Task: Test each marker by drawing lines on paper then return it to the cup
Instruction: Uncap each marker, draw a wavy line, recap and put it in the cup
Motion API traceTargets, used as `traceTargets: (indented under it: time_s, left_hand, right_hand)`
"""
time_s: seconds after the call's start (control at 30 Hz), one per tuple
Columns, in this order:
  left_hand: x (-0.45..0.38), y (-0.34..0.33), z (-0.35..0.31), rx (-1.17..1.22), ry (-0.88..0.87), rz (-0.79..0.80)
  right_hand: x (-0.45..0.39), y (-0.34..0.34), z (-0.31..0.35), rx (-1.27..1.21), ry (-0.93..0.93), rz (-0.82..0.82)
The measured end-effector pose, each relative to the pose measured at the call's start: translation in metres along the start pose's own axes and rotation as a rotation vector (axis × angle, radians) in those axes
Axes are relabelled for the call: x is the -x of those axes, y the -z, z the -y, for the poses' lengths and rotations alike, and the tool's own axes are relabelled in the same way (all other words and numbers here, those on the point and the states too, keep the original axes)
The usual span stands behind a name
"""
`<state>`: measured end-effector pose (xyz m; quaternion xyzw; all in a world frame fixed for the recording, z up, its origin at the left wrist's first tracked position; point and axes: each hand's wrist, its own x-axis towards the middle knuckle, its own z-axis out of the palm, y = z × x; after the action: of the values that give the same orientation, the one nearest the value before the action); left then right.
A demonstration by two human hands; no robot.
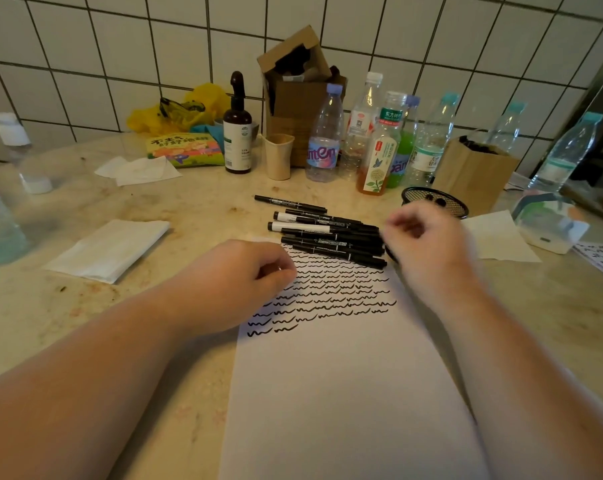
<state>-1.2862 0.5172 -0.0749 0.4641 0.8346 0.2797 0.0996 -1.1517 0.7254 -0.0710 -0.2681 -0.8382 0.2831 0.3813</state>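
Lying in a loose pile across the top edge of the paper [345, 393], the black markers [328, 233] sit at the centre of the frame, likely kept within easy reach so each can be picked, tried and dropped into the black mesh cup [435, 202] just to their right, where a couple of dark caps already show inside. Rows of wavy black lines fill the upper part of the sheet, while its lower part is bare, so I judge the testing well under way. The left hand [244, 268] rests at the sheet's upper left corner with fingers loosely curled and nothing visible in them, probably steadying the paper on the worktop [85, 306]. The right hand [421, 233] is blurred beside the marker ends, fingers bent; whether it holds anything I cannot tell
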Motion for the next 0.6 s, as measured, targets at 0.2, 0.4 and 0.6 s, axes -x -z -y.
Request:
traceTargets:
  time_s: [0.2, 0.4, 0.6]
  left_hand:
    - [-0.002, 0.0, 0.004, -0.046, -0.04, -0.013]
    - [-0.002, 0.0, 0.004, -0.052, -0.053, -0.01]
    - [-0.001, 0.0, 0.002, -0.046, -0.054, -0.021]
  right_hand:
    - [0.011, -0.023, -0.003, 0.378, 0.063, 0.317]
    - [0.008, -0.027, -0.001, 0.506, 0.018, 0.313]
    - [0.006, -0.027, 0.003, 0.529, 0.029, 0.328]
